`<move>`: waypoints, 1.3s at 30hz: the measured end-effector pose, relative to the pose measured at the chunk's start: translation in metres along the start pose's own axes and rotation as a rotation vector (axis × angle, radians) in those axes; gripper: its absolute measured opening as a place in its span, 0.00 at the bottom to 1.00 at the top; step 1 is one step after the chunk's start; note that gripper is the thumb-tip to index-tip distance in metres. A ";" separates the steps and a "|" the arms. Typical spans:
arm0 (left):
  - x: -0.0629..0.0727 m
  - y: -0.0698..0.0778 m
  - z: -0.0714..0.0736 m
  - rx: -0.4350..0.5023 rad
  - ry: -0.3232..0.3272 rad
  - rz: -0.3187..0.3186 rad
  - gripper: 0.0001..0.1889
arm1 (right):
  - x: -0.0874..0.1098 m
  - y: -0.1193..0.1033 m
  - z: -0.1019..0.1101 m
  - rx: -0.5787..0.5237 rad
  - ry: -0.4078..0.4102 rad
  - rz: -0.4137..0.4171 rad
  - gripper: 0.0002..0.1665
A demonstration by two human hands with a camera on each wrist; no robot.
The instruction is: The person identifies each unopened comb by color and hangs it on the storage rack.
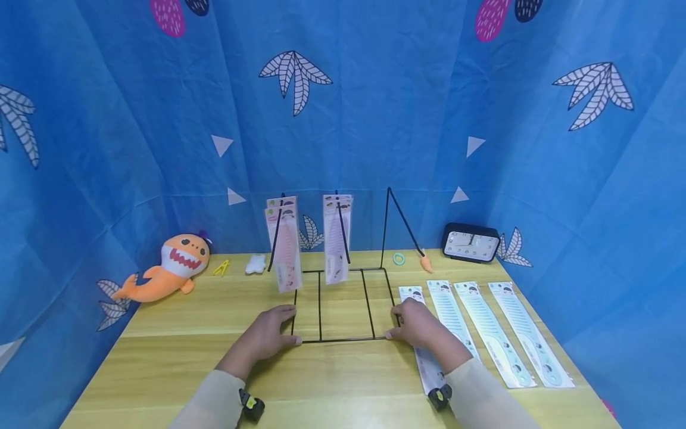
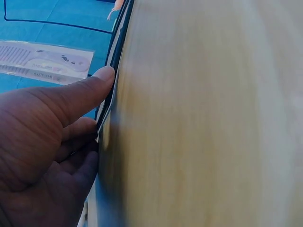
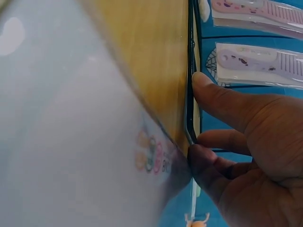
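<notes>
A black wire rack (image 1: 343,340) lies with its rectangular base on the table. From its left hook hang packaged pink combs (image 1: 289,253), from the middle hook packaged purple combs (image 1: 336,244). The right hook (image 1: 405,220) bears no packet. My left hand (image 1: 268,330) holds the base's front left corner, thumb (image 2: 105,74) on the front bar and fingers at the side. At the front right corner, my right hand (image 1: 419,325) grips the wire likewise, thumb (image 3: 203,80) against the bar. Beneath that hand and wrist lies a packaged pale blue comb (image 1: 427,366), partly covered.
More packaged pale blue combs (image 1: 493,336) lie in a row at the right. Along the back stand a black clock (image 1: 471,243) and an orange shark plush (image 1: 174,268). Small items lie there too: a yellow clip (image 1: 221,267), a white piece (image 1: 255,264), a teal ring (image 1: 399,258).
</notes>
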State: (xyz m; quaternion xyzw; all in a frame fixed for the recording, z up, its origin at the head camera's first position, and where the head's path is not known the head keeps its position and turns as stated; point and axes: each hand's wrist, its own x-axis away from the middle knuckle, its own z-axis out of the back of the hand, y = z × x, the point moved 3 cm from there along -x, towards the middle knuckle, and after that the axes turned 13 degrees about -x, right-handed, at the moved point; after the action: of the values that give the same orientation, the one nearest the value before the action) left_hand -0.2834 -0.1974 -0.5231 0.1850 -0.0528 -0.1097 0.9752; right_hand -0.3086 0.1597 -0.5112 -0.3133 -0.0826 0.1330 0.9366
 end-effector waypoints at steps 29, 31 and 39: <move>0.000 0.000 0.002 -0.015 -0.014 0.009 0.37 | 0.011 0.008 0.010 -0.067 0.082 0.063 0.41; 0.000 0.000 0.002 -0.017 -0.011 0.006 0.37 | 0.015 0.015 0.018 -0.084 0.112 0.070 0.40; 0.001 0.003 0.003 -0.013 -0.004 -0.006 0.37 | 0.041 0.075 0.080 -0.194 0.295 -0.247 0.35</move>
State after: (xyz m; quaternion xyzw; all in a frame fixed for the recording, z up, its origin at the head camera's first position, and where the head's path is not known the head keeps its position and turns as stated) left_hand -0.2827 -0.1954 -0.5193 0.1785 -0.0536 -0.1132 0.9759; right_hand -0.3030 0.2749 -0.4910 -0.4058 0.0052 -0.0386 0.9131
